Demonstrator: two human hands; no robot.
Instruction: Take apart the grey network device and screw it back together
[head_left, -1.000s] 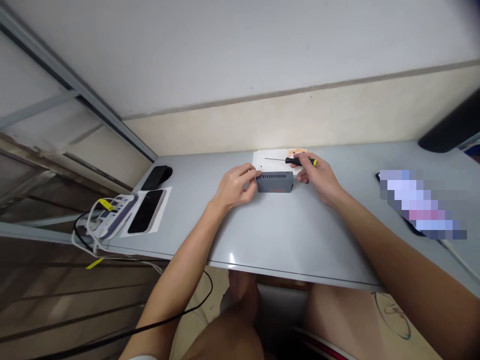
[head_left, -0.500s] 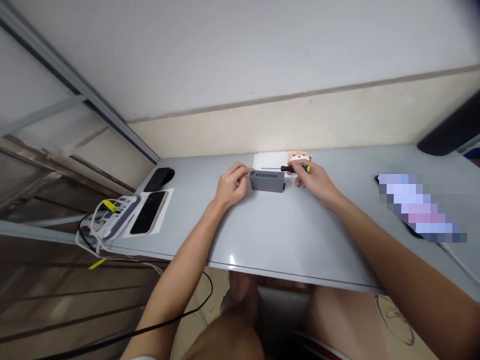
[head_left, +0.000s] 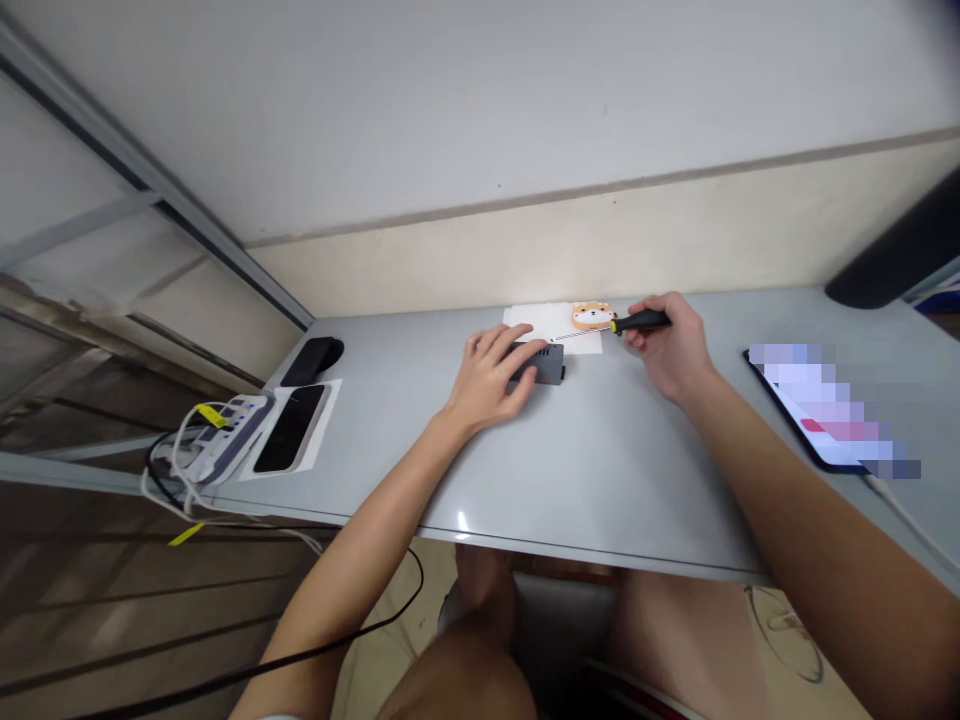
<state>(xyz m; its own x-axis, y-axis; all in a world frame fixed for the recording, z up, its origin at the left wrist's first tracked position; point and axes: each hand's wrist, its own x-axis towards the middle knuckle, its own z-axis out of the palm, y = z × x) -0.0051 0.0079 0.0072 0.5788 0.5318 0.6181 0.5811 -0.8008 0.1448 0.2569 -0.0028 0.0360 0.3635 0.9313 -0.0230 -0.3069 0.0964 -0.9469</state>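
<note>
Vented grey case (head_left: 553, 366), frame centre: my left hand (head_left: 487, 385) grips it, likely for steadiness. My right hand (head_left: 681, 345) grips a screwdriver (head_left: 641, 320).

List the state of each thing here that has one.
Left hand: curled over the box
Box: on the desk, partly covered by fingers
Right hand: closed on the screwdriver
Screwdriver: held, tip towards the box; contact unclear
Left phone: flat, screen dark
Right phone: flat, screen lit, cable attached
Power strip: cables plugged in
</note>
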